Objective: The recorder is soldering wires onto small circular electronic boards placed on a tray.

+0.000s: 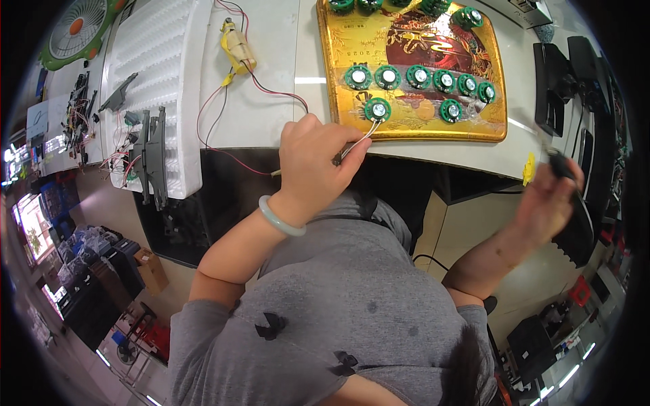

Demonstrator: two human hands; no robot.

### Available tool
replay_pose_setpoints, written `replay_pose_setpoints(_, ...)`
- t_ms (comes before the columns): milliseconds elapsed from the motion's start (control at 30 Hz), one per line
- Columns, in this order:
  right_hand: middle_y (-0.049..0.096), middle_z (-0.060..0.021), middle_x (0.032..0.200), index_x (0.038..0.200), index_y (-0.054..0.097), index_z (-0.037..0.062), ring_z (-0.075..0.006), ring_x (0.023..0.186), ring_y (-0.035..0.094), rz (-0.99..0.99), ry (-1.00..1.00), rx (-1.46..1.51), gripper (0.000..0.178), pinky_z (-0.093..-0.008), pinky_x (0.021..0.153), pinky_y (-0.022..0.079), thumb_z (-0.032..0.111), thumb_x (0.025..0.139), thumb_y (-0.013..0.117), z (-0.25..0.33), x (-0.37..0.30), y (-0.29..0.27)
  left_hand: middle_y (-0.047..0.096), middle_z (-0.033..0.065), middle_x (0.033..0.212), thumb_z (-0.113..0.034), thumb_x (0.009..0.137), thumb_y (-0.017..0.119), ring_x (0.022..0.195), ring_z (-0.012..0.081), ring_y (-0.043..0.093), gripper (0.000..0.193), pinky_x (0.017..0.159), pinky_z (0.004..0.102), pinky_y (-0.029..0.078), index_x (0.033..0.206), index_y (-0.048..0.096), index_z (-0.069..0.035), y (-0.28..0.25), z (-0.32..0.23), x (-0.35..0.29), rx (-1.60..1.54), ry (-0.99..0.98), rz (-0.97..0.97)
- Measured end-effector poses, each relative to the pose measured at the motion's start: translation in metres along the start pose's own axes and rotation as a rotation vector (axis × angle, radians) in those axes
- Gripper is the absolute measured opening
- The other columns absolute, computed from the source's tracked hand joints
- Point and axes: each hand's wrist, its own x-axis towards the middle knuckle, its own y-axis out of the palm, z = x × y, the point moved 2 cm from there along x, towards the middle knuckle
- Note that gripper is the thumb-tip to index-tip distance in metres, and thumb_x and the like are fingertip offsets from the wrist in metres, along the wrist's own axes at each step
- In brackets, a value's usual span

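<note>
My left hand (315,152), a pale bangle on its wrist, is closed at the tray's near edge. Its thumb and fingers pinch a pair of thin white wires (365,135) that runs up to a round green part (377,109) with a silvery centre. Red and black wires from a yellow-taped pack (237,51) lead down behind this hand; whether it grips them too is hidden. Out to the right, my right hand (545,203) is blurred, its fingers bent around a dark object (560,166) I cannot make out.
Several more green round parts (418,76) stand on a gold tray (426,134). To the left, dark plastic strips (156,152) lie on a white ribbed tray (193,101), near a green fan (78,27). Black housings (550,88) line the right side; a yellow piece (529,168) is at the table edge.
</note>
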Motion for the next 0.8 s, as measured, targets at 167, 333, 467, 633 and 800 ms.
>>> replay_pose_setpoints(167,0.05,-0.007,0.084,0.096,0.049,-0.003,-0.0126,0.074,0.049,0.187,0.152,0.174,0.03,-0.0222,0.069,0.041,0.017,0.078,0.061,-0.04,-0.03,0.062,0.055,-0.0049,0.061,-0.018,0.066,0.066,0.06,0.0147,0.041,0.009,0.063,0.0306,0.026,0.069,0.059,-0.014,0.0,-0.002,-0.001,0.049,-0.041,0.014)
replay_pose_setpoints(333,0.05,-0.0073,0.081,0.085,0.049,-0.001,-0.0124,0.072,0.049,0.04,-0.159,-0.052,0.027,-0.0224,0.066,0.041,0.024,0.08,0.057,-0.066,-0.034,0.07,0.056,-0.0056,0.063,-0.018,0.066,0.065,0.062,0.0142,0.041,0.007,0.065,0.031,0.026,0.066,0.059,-0.014,0.005,-0.002,0.002,0.023,-0.061,0.031)
replay_pose_setpoints(467,0.046,-0.0054,0.07,0.079,0.046,0.0001,-0.0124,0.06,0.046,0.04,-0.201,0.017,0.023,-0.0234,0.057,0.04,0.021,0.079,0.055,-0.072,-0.036,0.081,0.055,-0.006,0.063,-0.017,0.065,0.065,0.062,0.0141,0.042,0.008,0.065,0.0306,0.026,0.064,0.058,-0.014,0.007,0.001,0.001,0.008,-0.088,0.022)
replay_pose_setpoints(633,0.037,-0.0015,0.055,0.08,0.042,0.0027,-0.0091,0.047,0.034,0.2,-0.234,0.107,0.024,-0.0237,0.047,0.029,0.021,0.077,0.056,-0.073,-0.036,0.084,0.054,-0.0068,0.062,-0.017,0.065,0.065,0.062,0.0136,0.042,0.008,0.064,0.0299,0.026,0.064,0.058,-0.013,0.011,0.003,0.001,-0.075,-0.142,0.037)
replay_pose_setpoints(800,0.036,-0.0008,0.055,0.081,0.04,0.0032,-0.0085,0.047,0.032,0.236,-0.265,0.054,0.023,-0.0236,0.047,0.028,0.02,0.077,0.055,-0.073,-0.036,0.087,0.054,-0.0069,0.062,-0.017,0.065,0.065,0.062,0.0133,0.042,0.008,0.065,0.0298,0.027,0.064,0.058,-0.013,0.011,0.004,0.001,-0.074,-0.137,0.032)
